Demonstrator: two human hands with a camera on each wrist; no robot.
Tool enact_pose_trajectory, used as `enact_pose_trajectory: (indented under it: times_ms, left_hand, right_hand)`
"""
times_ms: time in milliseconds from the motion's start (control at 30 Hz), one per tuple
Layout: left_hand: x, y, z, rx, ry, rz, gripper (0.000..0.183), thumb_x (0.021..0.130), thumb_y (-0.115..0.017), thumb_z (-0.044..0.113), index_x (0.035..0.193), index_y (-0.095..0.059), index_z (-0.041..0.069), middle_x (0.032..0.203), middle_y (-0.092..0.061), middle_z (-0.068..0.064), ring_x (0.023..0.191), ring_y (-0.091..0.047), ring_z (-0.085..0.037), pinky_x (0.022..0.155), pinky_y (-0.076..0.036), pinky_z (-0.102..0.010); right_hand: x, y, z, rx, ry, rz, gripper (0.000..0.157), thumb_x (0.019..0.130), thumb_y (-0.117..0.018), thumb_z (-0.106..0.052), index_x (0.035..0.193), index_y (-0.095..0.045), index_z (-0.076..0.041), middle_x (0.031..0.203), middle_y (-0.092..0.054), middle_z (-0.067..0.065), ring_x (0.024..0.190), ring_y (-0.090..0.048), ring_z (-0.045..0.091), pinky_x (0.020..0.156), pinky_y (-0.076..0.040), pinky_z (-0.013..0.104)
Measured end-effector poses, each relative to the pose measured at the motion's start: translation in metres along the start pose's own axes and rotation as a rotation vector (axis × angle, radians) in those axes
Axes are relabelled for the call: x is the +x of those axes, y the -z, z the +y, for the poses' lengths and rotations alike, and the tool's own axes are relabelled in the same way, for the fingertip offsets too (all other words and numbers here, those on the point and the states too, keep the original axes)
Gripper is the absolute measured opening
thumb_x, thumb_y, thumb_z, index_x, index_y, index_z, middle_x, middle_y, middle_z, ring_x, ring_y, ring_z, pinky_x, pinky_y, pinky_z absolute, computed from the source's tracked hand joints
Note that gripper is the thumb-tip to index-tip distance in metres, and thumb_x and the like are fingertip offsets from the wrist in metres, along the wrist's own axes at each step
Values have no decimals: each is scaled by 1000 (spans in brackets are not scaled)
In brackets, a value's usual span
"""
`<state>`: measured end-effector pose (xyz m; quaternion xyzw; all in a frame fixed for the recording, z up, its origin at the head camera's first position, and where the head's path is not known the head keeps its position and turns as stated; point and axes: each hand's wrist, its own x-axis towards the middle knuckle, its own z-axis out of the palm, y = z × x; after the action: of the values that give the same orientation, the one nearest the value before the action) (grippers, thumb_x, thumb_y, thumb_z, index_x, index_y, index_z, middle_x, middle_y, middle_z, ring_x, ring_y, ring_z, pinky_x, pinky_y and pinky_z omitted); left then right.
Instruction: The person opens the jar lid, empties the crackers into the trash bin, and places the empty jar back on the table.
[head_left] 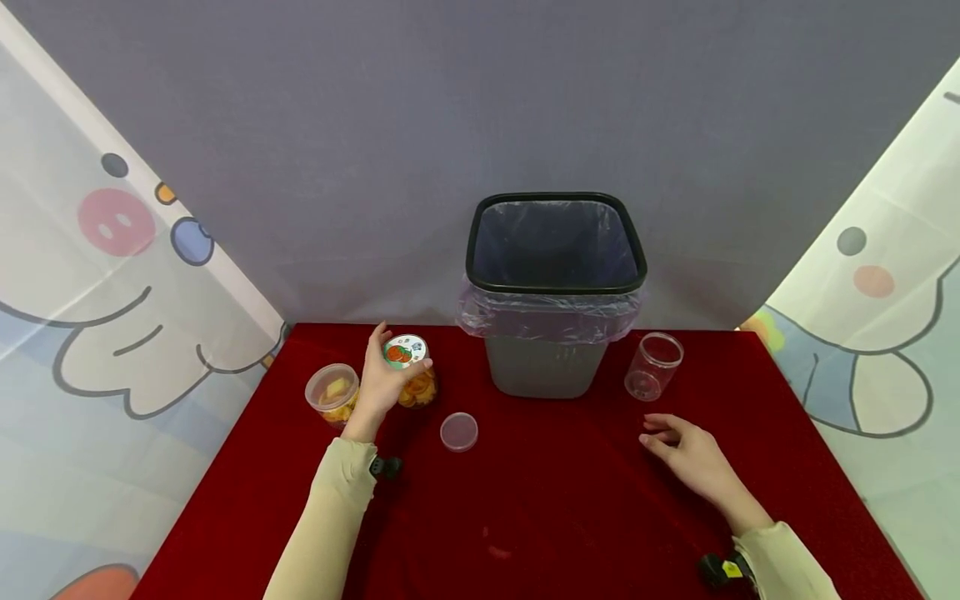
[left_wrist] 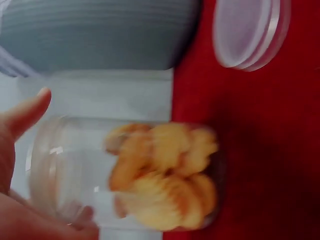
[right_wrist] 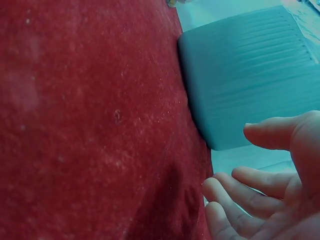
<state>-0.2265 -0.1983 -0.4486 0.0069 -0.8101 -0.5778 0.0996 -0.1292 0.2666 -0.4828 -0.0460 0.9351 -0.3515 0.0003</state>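
Note:
My left hand (head_left: pixel 381 382) reaches around the top of a clear jar of cookies (head_left: pixel 420 390) with a printed lid. In the left wrist view, blurred, the thumb stands off the jar (left_wrist: pixel 160 175) while fingertips show at its other side; contact is unclear. Just left of that hand is a second clear jar (head_left: pixel 333 393) with yellow pieces inside. A loose translucent lid (head_left: pixel 459 432) lies flat to the right of the hand. Above the cloth, my right hand (head_left: pixel 693 460) holds nothing, fingers loosely bent, nearest to an open clear jar (head_left: pixel 654 367).
A grey bin (head_left: pixel 543 367) with a black rim and a translucent liner stands at the back centre, between the jars. Red cloth (head_left: pixel 555 500) covers the table. A grey backdrop (head_left: pixel 375 167) rises behind it, with cartoon-printed sheets (head_left: pixel 135 317) at both sides.

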Motion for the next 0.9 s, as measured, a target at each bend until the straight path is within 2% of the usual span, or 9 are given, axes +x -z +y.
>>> enact_pose_trajectory:
  times_ms: [133,267,367,500,633,733,900]
  left_hand:
    - [-7,-11,-13,24,-21,102,112,65,-85,38,149,-13,30,145,-29,-11,122,-39,-26,100,-34,-44]
    - [-15,-17,-25,-23,-3,145,117,62,-88,35,148,-9,36,143,-32,-11,127,-36,-27,105,-29,-46]
    - [-19,-19,-32,-63,21,136,116,63,-88,28,149,-10,32,141,-33,-10,128,-36,-27,106,-28,-47]
    - [-21,-21,-39,-63,73,113,103,64,-88,20,144,-23,20,135,-40,-8,124,-40,-26,103,-33,-45]
    - [-23,-20,-42,-38,119,125,93,63,-88,21,139,-32,18,129,-46,-6,118,-44,-25,98,-38,-44]
    - [-25,-20,-42,-11,117,138,95,62,-89,23,139,-34,18,129,-47,-6,119,-44,-26,97,-38,-45]
    - [-30,-23,-37,21,78,128,93,60,-90,24,137,-37,18,126,-50,-5,118,-46,-25,98,-38,-45]
  right_hand:
    - [-1,-2,-3,10,11,-19,45,90,-63,-35,123,-58,-4,112,-65,9,92,-64,20,74,-49,30]
    - [-2,-3,-5,23,30,-28,45,90,-62,-35,123,-59,-4,112,-65,9,91,-64,19,75,-50,30]
    - [-3,-5,-7,48,46,-31,44,91,-62,-35,123,-59,-6,113,-64,8,90,-64,17,75,-50,28]
    - [-6,-8,-12,119,59,-55,41,91,-61,-31,125,-57,-8,115,-63,7,92,-63,15,74,-51,25]
    - [-9,-13,-17,197,60,-85,42,91,-61,-31,127,-56,-10,117,-62,4,97,-61,12,75,-51,24]
    - [-11,-17,-21,240,70,-93,41,91,-62,-31,127,-55,-12,118,-62,5,99,-61,14,76,-51,24]
    - [-14,-23,-26,316,123,-83,39,91,-63,-26,127,-55,-14,118,-61,6,102,-60,20,78,-52,27]
